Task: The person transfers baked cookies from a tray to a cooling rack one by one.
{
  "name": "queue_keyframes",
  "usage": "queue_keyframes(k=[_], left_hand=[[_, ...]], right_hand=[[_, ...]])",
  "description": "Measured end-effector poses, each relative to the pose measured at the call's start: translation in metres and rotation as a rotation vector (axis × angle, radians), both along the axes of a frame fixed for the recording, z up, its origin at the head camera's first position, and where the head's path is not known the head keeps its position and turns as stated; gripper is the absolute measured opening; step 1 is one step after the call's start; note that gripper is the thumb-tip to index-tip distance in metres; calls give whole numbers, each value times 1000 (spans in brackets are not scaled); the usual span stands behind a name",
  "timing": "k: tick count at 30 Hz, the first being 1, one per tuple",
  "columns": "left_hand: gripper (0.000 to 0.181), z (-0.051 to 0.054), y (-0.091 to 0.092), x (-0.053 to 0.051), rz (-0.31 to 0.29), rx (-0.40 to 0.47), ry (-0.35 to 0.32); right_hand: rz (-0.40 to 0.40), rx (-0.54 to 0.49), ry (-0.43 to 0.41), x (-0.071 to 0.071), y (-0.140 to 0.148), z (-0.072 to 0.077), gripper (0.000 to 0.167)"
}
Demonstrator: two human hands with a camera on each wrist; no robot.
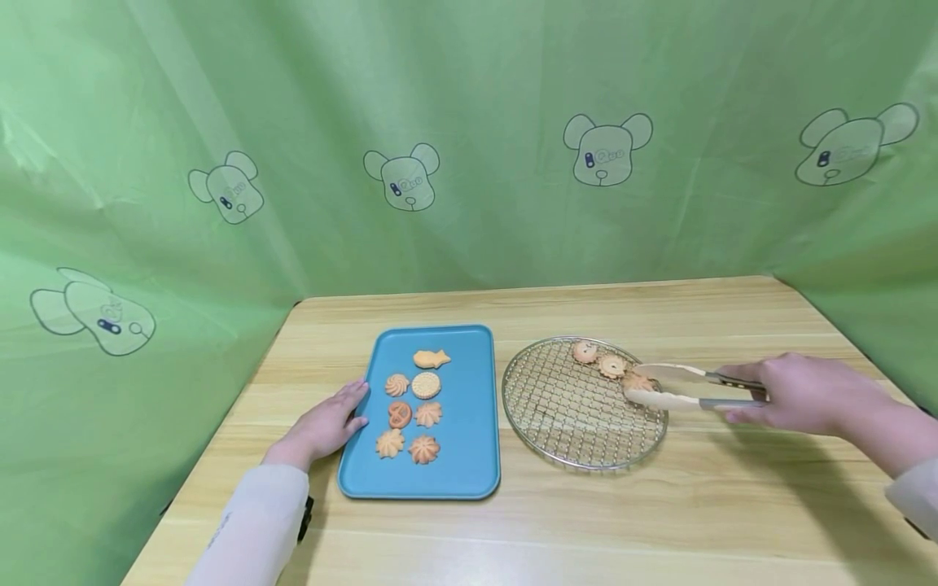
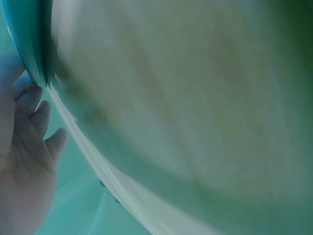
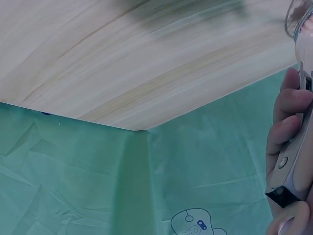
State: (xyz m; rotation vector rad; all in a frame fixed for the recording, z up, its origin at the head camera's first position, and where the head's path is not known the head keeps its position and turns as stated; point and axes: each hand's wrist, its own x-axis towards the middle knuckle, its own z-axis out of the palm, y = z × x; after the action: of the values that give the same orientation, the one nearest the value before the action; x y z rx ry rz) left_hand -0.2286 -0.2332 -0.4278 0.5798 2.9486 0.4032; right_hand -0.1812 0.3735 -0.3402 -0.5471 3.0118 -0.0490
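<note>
My right hand (image 1: 799,395) grips a pair of tongs (image 1: 703,403), whose pale tips lie around a brown cookie (image 1: 639,381) at the right side of the round wire rack (image 1: 579,423). Two more cookies, one round (image 1: 585,352) and one ring-like (image 1: 611,366), sit on the rack up and left of it. The right wrist view shows fingers (image 3: 288,105) curled round the tongs' handle (image 3: 293,156). My left hand (image 1: 322,423) rests at the left edge of the blue tray (image 1: 462,464), fingers relaxed against its rim.
Several cookies lie on the tray in rough rows, with a fish-shaped one (image 1: 431,359) at the top. Tray and rack stand side by side on a wooden table (image 1: 586,529). Green curtains (image 1: 498,228) with bear-head drawings surround the table's back and sides.
</note>
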Motion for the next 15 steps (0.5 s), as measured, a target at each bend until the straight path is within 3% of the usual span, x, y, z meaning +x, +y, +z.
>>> queue_keyframes(k=[15], left_hand=[[60,-1,-1,-1,-1,-5,3]], right_hand=[[-13,-17,47,-4,-1,-2,85]])
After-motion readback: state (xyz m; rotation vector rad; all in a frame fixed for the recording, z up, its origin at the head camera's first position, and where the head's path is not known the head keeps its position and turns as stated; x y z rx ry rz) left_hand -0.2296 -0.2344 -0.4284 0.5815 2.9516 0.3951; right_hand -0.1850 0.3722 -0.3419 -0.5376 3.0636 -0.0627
